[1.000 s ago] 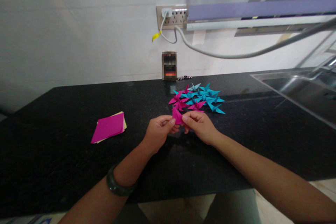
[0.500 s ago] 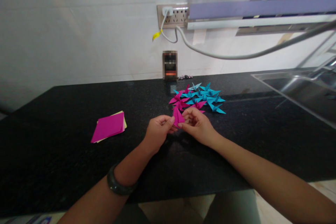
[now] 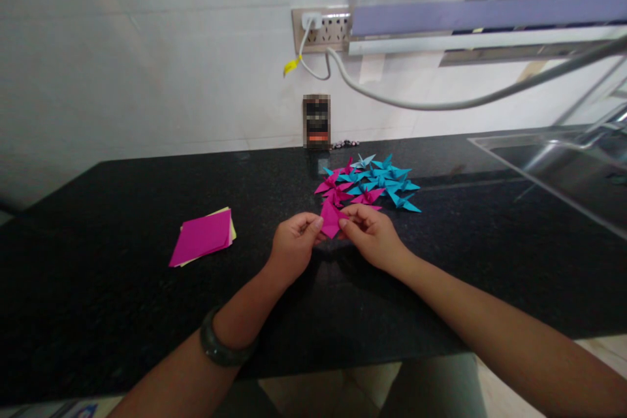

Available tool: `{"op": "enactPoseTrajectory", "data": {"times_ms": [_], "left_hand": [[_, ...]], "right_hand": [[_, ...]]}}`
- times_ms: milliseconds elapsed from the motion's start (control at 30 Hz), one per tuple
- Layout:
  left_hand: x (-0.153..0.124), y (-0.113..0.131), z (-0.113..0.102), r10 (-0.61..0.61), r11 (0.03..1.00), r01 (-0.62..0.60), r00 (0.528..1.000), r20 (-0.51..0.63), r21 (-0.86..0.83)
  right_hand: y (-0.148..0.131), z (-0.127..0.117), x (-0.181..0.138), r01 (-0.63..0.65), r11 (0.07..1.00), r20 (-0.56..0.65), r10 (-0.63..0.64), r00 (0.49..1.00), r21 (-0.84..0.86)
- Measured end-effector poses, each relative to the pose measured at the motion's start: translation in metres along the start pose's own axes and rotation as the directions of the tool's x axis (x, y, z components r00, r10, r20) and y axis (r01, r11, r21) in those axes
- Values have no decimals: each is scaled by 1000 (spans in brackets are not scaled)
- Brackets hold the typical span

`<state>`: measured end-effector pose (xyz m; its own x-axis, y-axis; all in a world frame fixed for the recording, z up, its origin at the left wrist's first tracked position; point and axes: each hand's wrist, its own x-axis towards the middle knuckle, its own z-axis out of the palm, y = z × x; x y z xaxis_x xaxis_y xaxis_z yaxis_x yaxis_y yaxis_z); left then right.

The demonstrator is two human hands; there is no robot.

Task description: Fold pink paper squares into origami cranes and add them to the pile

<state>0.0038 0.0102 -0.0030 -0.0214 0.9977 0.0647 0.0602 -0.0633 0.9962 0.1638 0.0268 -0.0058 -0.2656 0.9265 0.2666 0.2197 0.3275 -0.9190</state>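
My left hand [image 3: 292, 247] and my right hand [image 3: 372, 235] meet just above the black counter [image 3: 122, 313]. Together they pinch a small folded magenta paper piece [image 3: 330, 219], the left from its left side, the right from its right side. Fingers of both hands are curled onto the paper. Right behind the hands lies a pile of finished folded paper figures [image 3: 369, 183], magenta on the left and teal on the right. I wear a dark bangle [image 3: 218, 347] on my left wrist.
A stack of square sheets [image 3: 203, 238], magenta on top and yellow beneath, lies at the left. A steel sink [image 3: 553, 163] is set in at the right. A wall socket [image 3: 323, 29] with a grey cable [image 3: 441, 103] hangs above.
My right fingers have shifted on the magenta piece, closing back onto its right edge. The paper has turned slightly between the hands. The hands stay in the same spot.
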Motion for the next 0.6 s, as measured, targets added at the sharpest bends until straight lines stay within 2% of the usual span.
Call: {"op": "enactPoseTrajectory", "data": {"times_ms": [133,267,433,600], "left_hand": [[-1,1,1,30,1000,-30,1000,0,4],[-3,4,5,-17,998,19,999,37,-60],[-5,7,9,-25,988,31,999,47,-148],[-4,5,7,-29,989,27,1000,-8,-149]], "right_hand": [[-3,2,1,19,999,-10,-19,1000,-31],[-4,3,1,34,999,20,-34,999,-1],[-7,2,3,-105,986,66,97,993,129],[-9,1,3,-202,961,73,192,979,187]]}}
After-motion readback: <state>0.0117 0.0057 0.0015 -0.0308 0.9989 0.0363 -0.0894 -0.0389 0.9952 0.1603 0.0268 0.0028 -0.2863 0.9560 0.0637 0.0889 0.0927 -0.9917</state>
